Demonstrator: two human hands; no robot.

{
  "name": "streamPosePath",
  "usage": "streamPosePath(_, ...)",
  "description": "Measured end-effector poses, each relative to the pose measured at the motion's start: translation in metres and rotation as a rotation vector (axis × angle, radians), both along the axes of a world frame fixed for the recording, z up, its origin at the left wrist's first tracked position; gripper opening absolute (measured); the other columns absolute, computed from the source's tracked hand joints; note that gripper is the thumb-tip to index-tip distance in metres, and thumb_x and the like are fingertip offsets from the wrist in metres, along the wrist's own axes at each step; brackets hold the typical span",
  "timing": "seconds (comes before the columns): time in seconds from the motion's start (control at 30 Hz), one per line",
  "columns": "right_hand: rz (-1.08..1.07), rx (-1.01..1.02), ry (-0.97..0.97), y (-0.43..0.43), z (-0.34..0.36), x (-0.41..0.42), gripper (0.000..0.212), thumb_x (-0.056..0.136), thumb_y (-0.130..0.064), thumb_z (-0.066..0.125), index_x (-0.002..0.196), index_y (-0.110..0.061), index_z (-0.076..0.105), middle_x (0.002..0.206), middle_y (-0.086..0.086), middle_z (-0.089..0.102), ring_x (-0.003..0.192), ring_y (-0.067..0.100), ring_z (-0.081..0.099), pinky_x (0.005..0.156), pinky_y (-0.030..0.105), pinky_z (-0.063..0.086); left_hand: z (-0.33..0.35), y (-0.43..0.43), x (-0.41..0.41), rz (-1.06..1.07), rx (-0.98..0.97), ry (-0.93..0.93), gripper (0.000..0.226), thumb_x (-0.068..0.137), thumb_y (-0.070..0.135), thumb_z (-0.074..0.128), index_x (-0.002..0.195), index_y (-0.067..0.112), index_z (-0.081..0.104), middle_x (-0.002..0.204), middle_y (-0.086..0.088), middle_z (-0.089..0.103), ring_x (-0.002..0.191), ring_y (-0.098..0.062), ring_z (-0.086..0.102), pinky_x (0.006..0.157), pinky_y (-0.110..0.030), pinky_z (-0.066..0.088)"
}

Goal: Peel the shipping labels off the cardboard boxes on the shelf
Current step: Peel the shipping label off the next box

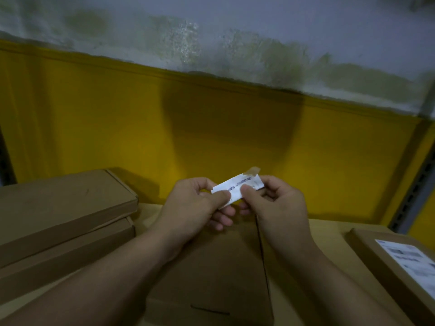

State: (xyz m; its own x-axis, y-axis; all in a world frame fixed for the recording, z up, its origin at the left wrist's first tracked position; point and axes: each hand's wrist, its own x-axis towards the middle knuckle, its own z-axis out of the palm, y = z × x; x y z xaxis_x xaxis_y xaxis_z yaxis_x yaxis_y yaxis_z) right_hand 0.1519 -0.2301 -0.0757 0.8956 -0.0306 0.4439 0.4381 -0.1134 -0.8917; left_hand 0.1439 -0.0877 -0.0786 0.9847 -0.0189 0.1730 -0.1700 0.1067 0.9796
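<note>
Label (237,188) pinched by left hand (193,208), right hand (280,203) fingers (223,196) | boxes (58,203) on shelf (329,231) | yellow panel (94,114), stained wall (235,24)

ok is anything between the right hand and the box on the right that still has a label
Nothing visible: only bare shelf lies between the right hand and that box. It and the left hand are pinching a peeled label.

The label (237,188) above the middle box (211,267) is thin matt white paper with a scrap of tan adhesive tape (253,171) at its far corner. That box, the stack (58,203) to its left and the right box (376,255) are matt brown cardboard. Behind it the wall (211,43) is rough, blotchy plaster above smooth yellow paint (117,114); further right stands a grey metal upright (416,191).
</note>
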Motion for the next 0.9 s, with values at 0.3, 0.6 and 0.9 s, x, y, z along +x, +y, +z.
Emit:
streamPosePath(0.3, 0.199, 0.168, 0.236, 0.001, 0.003, -0.002, 0.008, 0.085, -0.004, 0.064, 0.092, -0.003, 0.069, 0.076, 0.011, 0.073, 0.062, 0.017, 0.065, 0.056, 0.02, 0.052, -0.005, 0.002, 0.004, -0.033, 0.11, -0.028, 0.015, 0.089, 0.016, 0.067, 0.077, 0.007, 0.065, 0.073, -0.015, 0.07, 0.065, -0.019, 0.063, 0.058, -0.03, 0.052)
streamPosePath(0.6, 0.026, -0.262, -0.084, -0.006, 0.007, -0.003, 0.013, 0.087, -0.008, 0.066, 0.084, -0.019, 0.074, 0.059, -0.006, 0.065, 0.054, 0.001, 0.055, 0.049, 0.015, 0.042, -0.002, 0.009, 0.004, 0.031, 0.288, -0.174, 0.008, 0.087, 0.015, 0.071, 0.088, 0.007, 0.069, 0.077, -0.01, 0.074, 0.077, -0.026, 0.071, 0.078, -0.046, 0.056)
streamPosePath(0.9, 0.006, -0.442, -0.104, -0.011, 0.004, 0.002, 0.017, 0.089, -0.015, 0.065, 0.083, -0.028, 0.073, 0.073, -0.006, 0.067, 0.066, 0.004, 0.059, 0.056, 0.02, 0.045, -0.006, 0.009, 0.008, 0.007, 0.327, -0.224, 0.01, 0.086, 0.013, 0.071, 0.08, 0.018, 0.065, 0.057, 0.005, 0.064, 0.056, -0.009, 0.055, 0.06, -0.029, 0.043)
